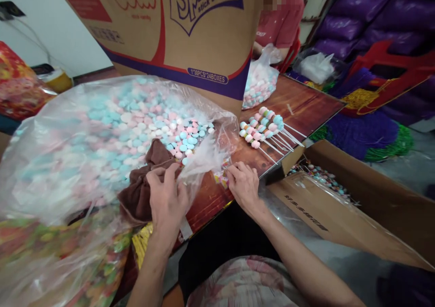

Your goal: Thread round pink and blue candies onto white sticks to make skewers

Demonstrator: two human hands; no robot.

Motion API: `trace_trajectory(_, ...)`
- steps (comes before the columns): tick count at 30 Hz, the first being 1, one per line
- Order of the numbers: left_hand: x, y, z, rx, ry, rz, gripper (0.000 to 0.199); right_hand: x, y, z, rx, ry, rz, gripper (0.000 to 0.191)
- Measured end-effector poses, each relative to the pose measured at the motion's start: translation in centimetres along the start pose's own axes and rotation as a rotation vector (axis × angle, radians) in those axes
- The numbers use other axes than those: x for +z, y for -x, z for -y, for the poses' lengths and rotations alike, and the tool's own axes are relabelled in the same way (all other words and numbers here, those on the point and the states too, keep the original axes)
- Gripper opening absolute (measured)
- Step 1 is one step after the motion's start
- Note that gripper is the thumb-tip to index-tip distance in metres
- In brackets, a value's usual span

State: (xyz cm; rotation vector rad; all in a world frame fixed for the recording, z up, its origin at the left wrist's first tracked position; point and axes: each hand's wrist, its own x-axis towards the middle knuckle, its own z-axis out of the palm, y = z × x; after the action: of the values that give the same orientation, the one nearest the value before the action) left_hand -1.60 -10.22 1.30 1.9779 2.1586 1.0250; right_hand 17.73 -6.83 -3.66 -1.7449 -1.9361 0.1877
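Note:
My left hand (167,196) rests against a crumpled brown cloth (136,193), its fingers bent and apart. Beside those fingers lies the folded edge of a large clear plastic bag (200,159) full of pink, blue and white candies (142,125). At the table's near edge, the fingers of my right hand (245,184) pinch together at small colourful printed pieces (220,177), which look like labels or wrappers. Farther right, several candy sticks (263,128) lie in a pile, pink, white and blue candies threaded on white sticks.
A tall printed carton (170,57) stands behind the bag. Another candy bag (260,82) is near a seated person (283,19). Below the table's right edge, an open cardboard box (306,202) contains candy sticks. Purple sacks (356,21) are stacked behind; a fruit-patterned bag (68,257) lies nearby.

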Motion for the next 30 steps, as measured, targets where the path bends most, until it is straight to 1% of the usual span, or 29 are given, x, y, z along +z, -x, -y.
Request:
trace_trajectory(1,0.0,0.2,-1.1,0.029,0.077,0.007,0.031,-0.1,0.0,0.0,0.015,-0.020,0.013,0.022)
trace_trajectory(2,0.2,0.4,-2.2,0.067,0.175,0.052,0.025,-0.3,-0.1,0.1,0.030,-0.045,0.019,0.022)
trace_trajectory(3,0.6,0.5,-3.3,0.108,0.285,0.138,0.022,-0.5,-0.1,0.1,0.042,-0.074,0.009,0.023)
trace_trajectory(5,2.2,0.2,-4.9,0.135,0.469,0.307,0.022,-1.2,0.1,0.0,0.048,-0.144,-0.067,0.023)
trace_trajectory(6,3.1,-0.1,-5.3,0.110,0.544,0.355,0.023,-1.7,0.2,0.0,0.041,-0.189,-0.129,0.023)
trace_trajectory(7,4.0,-0.6,-5.4,0.053,0.616,0.367,0.023,-2.3,0.3,-0.1,0.027,-0.242,-0.203,0.023)
trace_trajectory(9,5.4,-1.7,-5.0,-0.123,0.758,0.312,0.025,-3.6,0.6,-0.3,-0.013,-0.359,-0.351,0.022)
trace_trajectory(10,5.7,-2.2,-4.8,-0.222,0.825,0.277,0.026,-4.3,0.7,-0.3,-0.039,-0.410,-0.412,0.020)
trace_trajectory(11,5.8,-2.6,-4.6,-0.317,0.893,0.252,0.025,-4.9,0.8,-0.3,-0.067,-0.448,-0.462,0.019)
trace_trajectory(12,5.6,-2.9,-4.5,-0.398,0.963,0.257,0.027,-5.3,0.9,-0.3,-0.099,-0.471,-0.494,0.018)
trace_trajectory(13,5.3,-2.9,-4.6,-0.464,1.035,0.298,0.031,-5.6,0.9,-0.2,-0.134,-0.480,-0.507,0.018)
trace_trajectory(15,4.3,-2.6,-5.2,-0.568,1.201,0.462,0.043,-5.8,0.7,0.3,-0.221,-0.455,-0.472,0.020)
trace_trajectory(16,3.8,-2.4,-5.6,-0.615,1.277,0.535,0.048,-5.7,0.6,0.5,-0.273,-0.428,-0.428,0.022)
trace_trajectory(17,3.4,-2.1,-5.9,-0.648,1.339,0.571,0.051,-5.5,0.5,0.7,-0.326,-0.394,-0.367,0.023)
trace_trajectory(18,3.1,-1.8,-6.1,-0.667,1.380,0.567,0.050,-5.3,0.4,0.9,-0.373,-0.356,-0.306,0.024)
trace_trajectory(19,3.0,-1.6,-6.2,-0.674,1.400,0.533,0.047,-5.1,0.3,1.1,-0.408,-0.317,-0.251,0.026)
trace_trajectory(21,3.1,-1.3,-5.9,-0.658,1.373,0.468,0.041,-4.8,0.1,1.1,-0.456,-0.257,-0.173,0.028)
trace_trajectory(22,3.3,-1.1,-5.6,-0.647,1.345,0.471,0.041,-4.8,0.1,0.9,-0.476,-0.243,-0.150,0.029)
trace_trajectory(25,3.7,-0.7,-4.5,-0.624,1.294,0.574,0.050,-5.0,-0.1,0.0,-0.528,-0.265,-0.088,0.027)
trace_trajectory(26,3.8,-0.5,-4.4,-0.618,1.294,0.591,0.052,-5.1,-0.2,-0.3,-0.534,-0.286,-0.060,0.025)
trace_trajectory(28,3.9,-0.1,-4.3,-0.607,1.301,0.590,0.050,-5.4,-0.5,-0.7,-0.536,-0.330,0.004,0.020)
trace_trajectory(30,4.0,0.2,-4.6,-0.617,1.325,0.548,0.043,-5.6,-0.7,-0.8,-0.553,-0.407,0.065,0.017)
